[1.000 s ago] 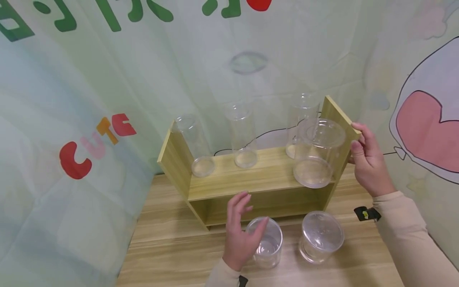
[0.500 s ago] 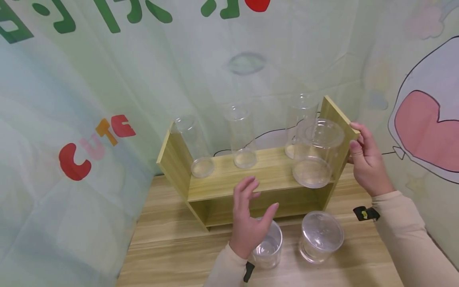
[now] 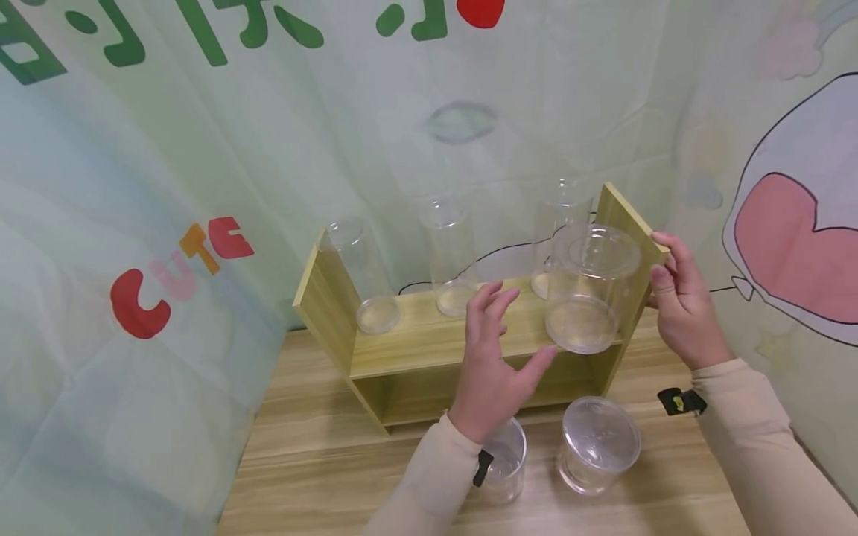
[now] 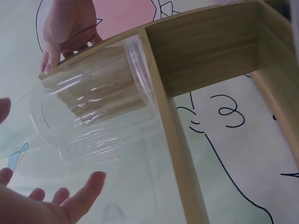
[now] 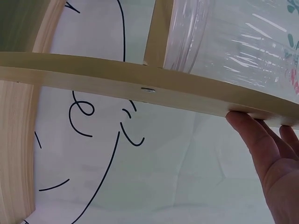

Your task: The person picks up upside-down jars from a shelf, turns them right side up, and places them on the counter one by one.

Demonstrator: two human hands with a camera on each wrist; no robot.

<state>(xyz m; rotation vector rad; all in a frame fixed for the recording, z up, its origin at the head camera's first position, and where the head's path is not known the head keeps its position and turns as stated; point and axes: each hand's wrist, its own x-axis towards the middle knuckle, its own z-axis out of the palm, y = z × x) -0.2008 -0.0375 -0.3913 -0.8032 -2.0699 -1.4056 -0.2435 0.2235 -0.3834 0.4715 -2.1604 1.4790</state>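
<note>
A wide clear lidded jar (image 3: pixel 590 290) stands at the right end of the wooden shelf (image 3: pixel 429 346), against its right side panel. My left hand (image 3: pixel 519 327) hovers open with spread fingers just left of the jar's base, apart from it. The left wrist view shows that jar (image 4: pixel 93 116) above my spread left fingers (image 4: pixel 74 205). My right hand (image 3: pixel 660 260) grips the top edge of the right side panel. In the right wrist view its fingers (image 5: pixel 261 140) press on the panel's edge (image 5: pixel 117 77), with the jar (image 5: pixel 233 37) beyond.
Three tall narrow clear jars (image 3: pixel 362 275) (image 3: pixel 450 253) (image 3: pixel 559 216) stand along the shelf's back. On the table in front stand a lidded clear jar (image 3: pixel 599 443) and an open one (image 3: pixel 504 461), partly behind my left wrist. A printed cloth (image 3: pixel 167 186) hangs behind.
My left hand has risen from the open jar on the table up and to the right, toward the wide jar on the shelf. The right hand has kept its hold.
</note>
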